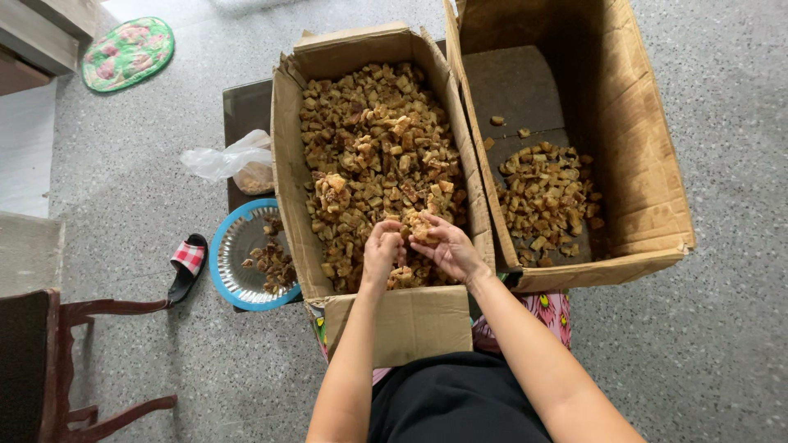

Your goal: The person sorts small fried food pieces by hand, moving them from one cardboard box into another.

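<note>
Rough brown chunks (373, 156) fill the left cardboard box (287, 164); fewer lie in the right box (640, 148). At the left box's near end, the left hand (382, 250) is curled shut over chunks, and the right hand (447, 246), half open, pinches a lump (420, 226) between fingertips. What the left hand grips is hidden.

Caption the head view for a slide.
Left hand and right hand hold a brown chunk over a full cardboard box, beside a sparser second box.

Bright even daylight, soft shadows, sharp focus, wide-angle edge bending
</note>
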